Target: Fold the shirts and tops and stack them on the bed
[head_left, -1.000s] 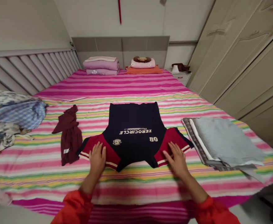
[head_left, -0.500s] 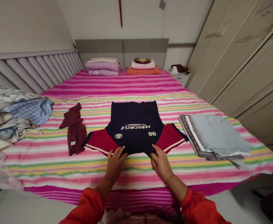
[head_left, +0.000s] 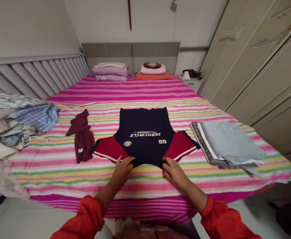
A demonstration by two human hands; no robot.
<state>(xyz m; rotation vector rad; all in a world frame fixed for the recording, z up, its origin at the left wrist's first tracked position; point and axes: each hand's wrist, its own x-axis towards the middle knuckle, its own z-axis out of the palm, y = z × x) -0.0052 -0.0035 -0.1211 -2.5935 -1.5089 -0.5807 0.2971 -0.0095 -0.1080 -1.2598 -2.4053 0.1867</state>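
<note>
A navy T-shirt [head_left: 144, 122] with dark red sleeves, white stripes and white lettering lies spread front up on the bed, its neck toward me. My left hand [head_left: 122, 170] is at the neckline's left end, fingertips closed on the shoulder cloth. At the right end of the neckline, my right hand [head_left: 175, 172] grips the other shoulder edge between thumb and fingers. The fingertips' undersides are hidden. Left of the shirt lies a crumpled maroon garment [head_left: 84, 142]. A stack of folded clothes [head_left: 235, 142], grey-blue on top, sits to its right.
A heap of loose clothes [head_left: 36, 116] covers the bed's left side by the slatted rail [head_left: 48, 71]. Folded purple bedding [head_left: 112, 70] and a pink-and-orange pile [head_left: 153, 71] stand at the headboard [head_left: 118, 49]. A wardrobe [head_left: 255, 66] lines the right.
My forearms have spread slightly apart, and both hands stay at the neckline. The shirt's neck edge now looks smoother and more curved. The view has shifted a little.
</note>
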